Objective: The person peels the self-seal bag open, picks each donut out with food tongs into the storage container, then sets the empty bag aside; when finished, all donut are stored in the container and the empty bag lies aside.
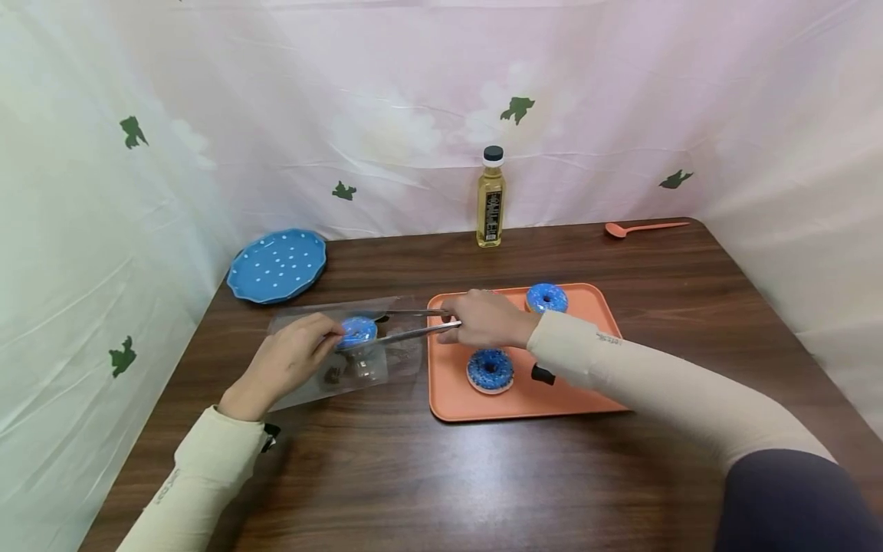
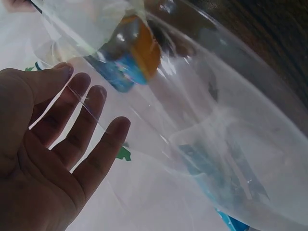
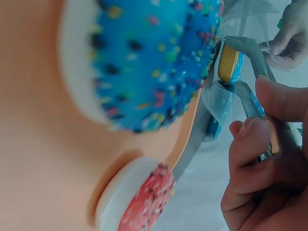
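Note:
My left hand [image 1: 286,356] pinches the edge of a clear plastic bag [image 1: 396,364] between thumb and fingertips, as the left wrist view shows. My right hand [image 1: 490,318] grips metal tongs [image 1: 414,333] that point left into the bag. Between the tong tips is a blue-iced doughnut [image 3: 230,65] with a yellow-brown base, seen through the plastic. Below the right hand, an orange tray [image 1: 451,406] bears a blue sprinkled doughnut [image 1: 479,377] and another blue doughnut [image 1: 559,299] near its far edge. A pink sprinkled doughnut [image 3: 147,204] also lies there, mostly hidden by the hand in the head view.
A blue scalloped plate [image 1: 276,264] with white dots lies at the back left. An oil bottle [image 1: 490,207] stands upright at the back edge, and an orange spoon [image 1: 617,230] lies at the back right. Patterned cloth [image 1: 414,100] hangs behind the wooden table [image 1: 414,483].

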`<state>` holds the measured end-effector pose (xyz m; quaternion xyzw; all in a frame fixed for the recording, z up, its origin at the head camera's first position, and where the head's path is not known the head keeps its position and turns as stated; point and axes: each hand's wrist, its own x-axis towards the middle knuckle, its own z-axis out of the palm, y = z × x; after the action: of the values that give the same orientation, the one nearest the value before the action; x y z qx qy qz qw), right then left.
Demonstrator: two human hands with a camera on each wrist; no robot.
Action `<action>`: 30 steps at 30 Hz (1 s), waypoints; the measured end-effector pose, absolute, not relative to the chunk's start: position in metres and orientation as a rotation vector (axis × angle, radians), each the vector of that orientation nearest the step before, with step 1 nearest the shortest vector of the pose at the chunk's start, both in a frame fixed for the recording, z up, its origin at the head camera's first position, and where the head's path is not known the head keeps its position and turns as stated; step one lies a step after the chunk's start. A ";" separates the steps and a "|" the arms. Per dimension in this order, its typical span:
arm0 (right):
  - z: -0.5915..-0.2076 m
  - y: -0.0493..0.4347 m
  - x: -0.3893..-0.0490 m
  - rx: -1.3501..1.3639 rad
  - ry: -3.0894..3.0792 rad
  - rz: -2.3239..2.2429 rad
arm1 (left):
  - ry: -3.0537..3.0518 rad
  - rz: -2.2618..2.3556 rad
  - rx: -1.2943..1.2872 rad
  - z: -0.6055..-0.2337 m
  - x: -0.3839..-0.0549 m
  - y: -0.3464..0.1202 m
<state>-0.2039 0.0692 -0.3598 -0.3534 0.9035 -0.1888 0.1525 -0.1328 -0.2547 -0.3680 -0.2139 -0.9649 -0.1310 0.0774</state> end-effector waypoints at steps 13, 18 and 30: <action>-0.353 0.116 -0.187 -0.967 2.691 -0.578 | -2.912 -0.393 -0.636 -0.369 -0.133 -0.254; -0.349 0.136 -0.176 -0.896 2.734 -0.586 | -2.924 -0.390 -0.635 -0.369 -0.134 -0.253; -0.354 0.185 -0.149 -0.725 2.814 -0.681 | -2.905 -0.408 -0.704 -0.371 -0.135 -0.251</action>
<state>-0.1490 0.1850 -0.3540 -0.2422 0.9400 -0.2273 0.0783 -0.1350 -0.2510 -0.3714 -0.2330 -0.9610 -0.1350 0.0624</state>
